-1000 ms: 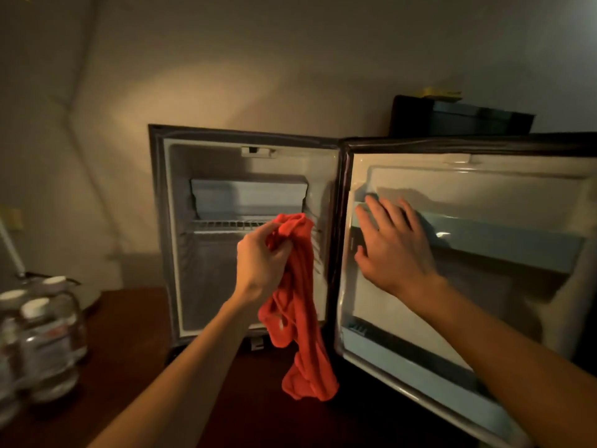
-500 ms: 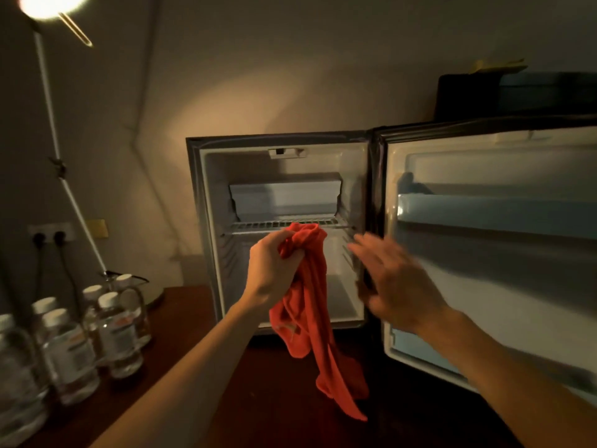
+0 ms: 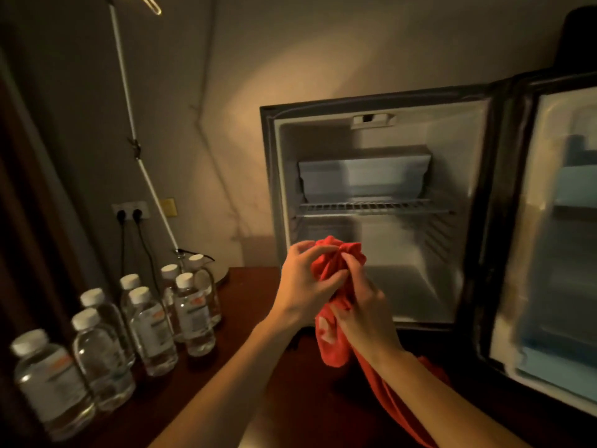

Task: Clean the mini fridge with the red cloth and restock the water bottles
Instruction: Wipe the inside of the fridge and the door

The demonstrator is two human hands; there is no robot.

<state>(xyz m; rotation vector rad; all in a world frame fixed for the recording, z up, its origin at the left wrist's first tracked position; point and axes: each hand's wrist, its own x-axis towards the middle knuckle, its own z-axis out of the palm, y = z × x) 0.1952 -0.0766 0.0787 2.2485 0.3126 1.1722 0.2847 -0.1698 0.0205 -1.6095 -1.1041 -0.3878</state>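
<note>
The mini fridge (image 3: pixel 381 130) stands open on a dark wooden tabletop (image 3: pixel 252 376), with nothing on its wire shelf (image 3: pixel 371 206) or floor. Its door (image 3: pixel 555 240) swings out to the right. In front of the opening I hold the red cloth (image 3: pixel 332 344) with both hands. My left hand (image 3: pixel 303 292) grips its bunched top, and my right hand (image 3: pixel 365 312) pinches it just beside and below. The rest of the cloth hangs down under my right forearm. Several water bottles (image 3: pixel 151 331) with white caps stand in a group at the left.
A white desk lamp arm (image 3: pixel 135 130) rises from its base (image 3: pixel 223 273) behind the bottles. A wall socket (image 3: pixel 130 210) with two black plugs sits on the wall at left. A dark object (image 3: pixel 578 40) rests on top of the fridge at the right.
My right hand left the fridge door and came over to grasp the red cloth beside my left hand. The view swung left, bringing more bottles into sight.
</note>
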